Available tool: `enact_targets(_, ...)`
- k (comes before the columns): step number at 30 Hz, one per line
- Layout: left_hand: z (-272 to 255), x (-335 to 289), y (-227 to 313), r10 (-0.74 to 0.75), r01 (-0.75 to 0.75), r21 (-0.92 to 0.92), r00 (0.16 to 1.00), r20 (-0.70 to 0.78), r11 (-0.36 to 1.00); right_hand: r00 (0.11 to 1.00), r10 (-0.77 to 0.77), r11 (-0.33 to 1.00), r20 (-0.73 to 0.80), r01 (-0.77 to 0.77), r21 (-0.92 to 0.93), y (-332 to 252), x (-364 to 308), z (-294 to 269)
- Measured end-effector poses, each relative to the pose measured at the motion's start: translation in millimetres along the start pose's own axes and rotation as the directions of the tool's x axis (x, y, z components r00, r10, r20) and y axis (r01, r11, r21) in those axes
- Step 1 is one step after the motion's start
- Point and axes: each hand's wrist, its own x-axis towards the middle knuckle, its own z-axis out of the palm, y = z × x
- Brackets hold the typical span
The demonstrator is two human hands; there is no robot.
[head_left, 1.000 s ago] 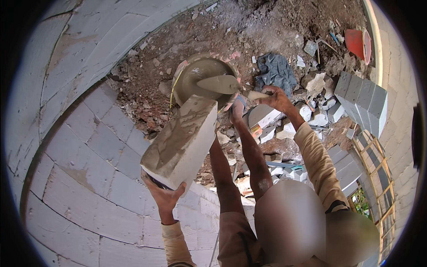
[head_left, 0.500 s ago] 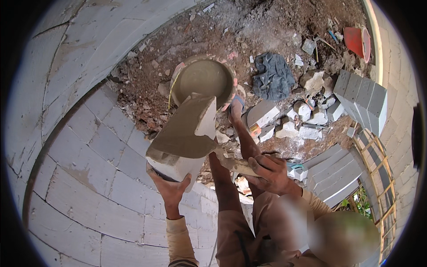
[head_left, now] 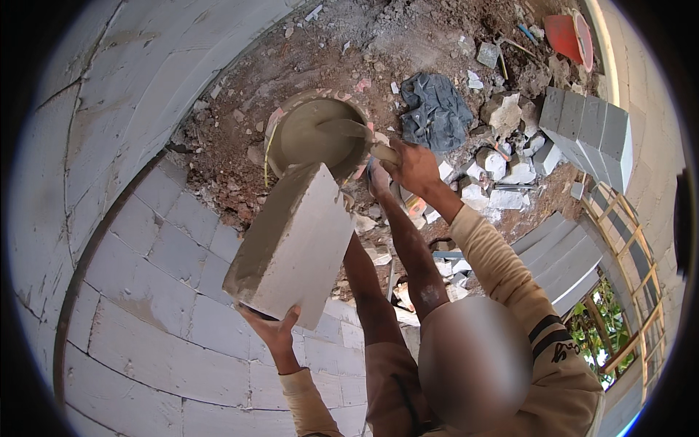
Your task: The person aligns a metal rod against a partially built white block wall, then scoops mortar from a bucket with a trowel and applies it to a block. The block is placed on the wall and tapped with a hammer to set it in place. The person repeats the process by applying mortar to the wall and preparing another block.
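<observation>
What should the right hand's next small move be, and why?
Probably scoop mortar upward with the trowel: the right hand has its blade inside the bucket, and the left hand holds the block close by, one face already coated grey.

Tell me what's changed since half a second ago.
The right hand took the trowel from the building block forward to the bucket, its blade in the mortar. The block tipped leftward, showing more of its side. The left hand still holds it, the right the trowel.
</observation>
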Motion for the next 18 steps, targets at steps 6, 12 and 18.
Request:
enact_targets(6,-12,-14,-15,-0.110,0.102,-0.205,0.993,-0.030,0.974,0.978,0.088,0.992,0.191,-0.103,0.068,21,66,85)
enact_targets(12,-12,-22,-31,-0.262,0.225,-0.420,0.964,-0.033,0.879,0.927,0.143,0.876,0.346,-0.281,0.391,68,16,19)
enact_targets(18,5,-25,-36,-0.348,0.254,-0.538,0.934,-0.079,0.804,0.931,0.124,0.827,0.344,-0.288,0.482,60,-77,-52)
